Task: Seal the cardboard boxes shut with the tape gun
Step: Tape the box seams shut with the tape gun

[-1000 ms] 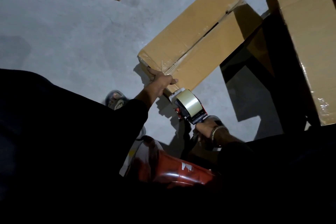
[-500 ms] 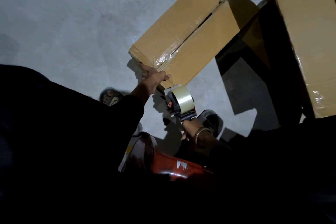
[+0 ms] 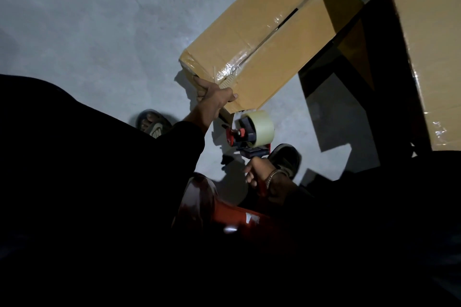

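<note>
While my left hand (image 3: 214, 97) pinches the cardboard box (image 3: 262, 40) at its near floor corner, my right hand (image 3: 262, 174) grips the tape gun (image 3: 249, 132) handle; box seems light, stiff, edges best.

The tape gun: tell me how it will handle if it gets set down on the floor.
The tape gun probably lies steady; its frame and handle should stop the round roll rolling. It looks light: the right hand alone grips it. Loose tape may cling to the floor.
</note>
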A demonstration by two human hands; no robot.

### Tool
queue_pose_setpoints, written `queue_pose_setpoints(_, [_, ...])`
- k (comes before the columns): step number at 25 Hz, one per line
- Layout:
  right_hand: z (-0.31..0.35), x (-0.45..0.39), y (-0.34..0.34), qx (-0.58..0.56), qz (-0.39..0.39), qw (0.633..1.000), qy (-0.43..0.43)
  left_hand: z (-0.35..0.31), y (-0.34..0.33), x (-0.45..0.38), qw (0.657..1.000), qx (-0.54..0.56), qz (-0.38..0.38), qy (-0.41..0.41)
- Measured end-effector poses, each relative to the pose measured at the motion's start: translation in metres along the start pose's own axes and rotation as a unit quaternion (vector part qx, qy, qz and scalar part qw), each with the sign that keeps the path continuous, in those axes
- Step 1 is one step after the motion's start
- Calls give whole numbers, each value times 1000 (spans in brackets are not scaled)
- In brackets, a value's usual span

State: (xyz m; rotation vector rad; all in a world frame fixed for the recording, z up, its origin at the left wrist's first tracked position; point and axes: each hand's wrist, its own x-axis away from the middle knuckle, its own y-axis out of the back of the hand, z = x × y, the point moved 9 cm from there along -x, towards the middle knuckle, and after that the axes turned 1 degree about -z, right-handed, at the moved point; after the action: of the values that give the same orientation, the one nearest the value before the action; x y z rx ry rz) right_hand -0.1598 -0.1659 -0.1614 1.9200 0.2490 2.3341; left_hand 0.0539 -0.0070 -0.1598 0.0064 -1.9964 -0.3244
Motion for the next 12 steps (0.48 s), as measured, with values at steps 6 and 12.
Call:
queue_pose_setpoints(6, [-38, -21, 8, 15, -42, 998, -41, -7, 8, -14, 995, -42, -78, -41])
queue_pose_setpoints(12, [-24, -26, 30, -66, -119, 989, -62, -7, 7, -27, 996, -34, -75, -44])
